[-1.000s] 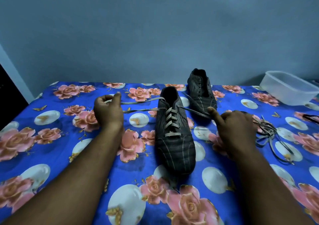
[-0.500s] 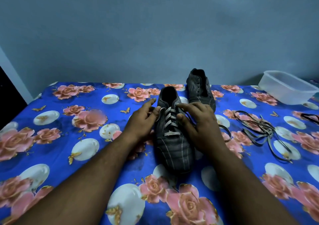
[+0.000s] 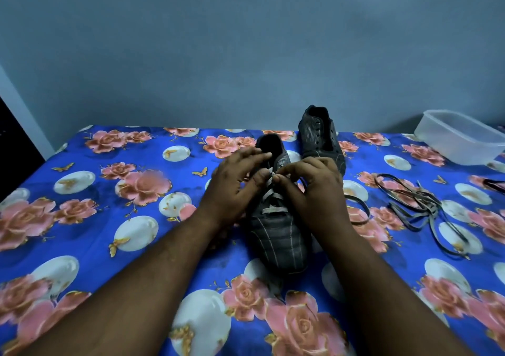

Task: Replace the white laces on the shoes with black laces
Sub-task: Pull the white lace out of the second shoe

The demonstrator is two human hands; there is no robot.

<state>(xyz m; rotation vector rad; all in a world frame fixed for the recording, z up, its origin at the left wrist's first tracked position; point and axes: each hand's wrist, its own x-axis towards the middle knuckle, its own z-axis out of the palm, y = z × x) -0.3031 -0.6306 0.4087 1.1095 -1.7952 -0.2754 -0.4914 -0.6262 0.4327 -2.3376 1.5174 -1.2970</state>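
A dark striped shoe lies toe towards me on the floral sheet, with a white lace crossing its eyelets. My left hand rests on the shoe's left side, fingers stretched over the collar and thumb against the lacing. My right hand has curled fingers that pinch the white lace at the top crossing. A second dark shoe stands behind, with no lace visible in it. A tangle of dark and pale loose laces lies to the right.
A clear plastic container stands at the back right. The blue floral sheet covers the whole surface up to the grey wall. A loose lace loop lies beside my right wrist.
A second ago both hands were held wide apart, pulling the lace ends sideways. They have let the ends go and come together at the top of the near shoe's lacing.
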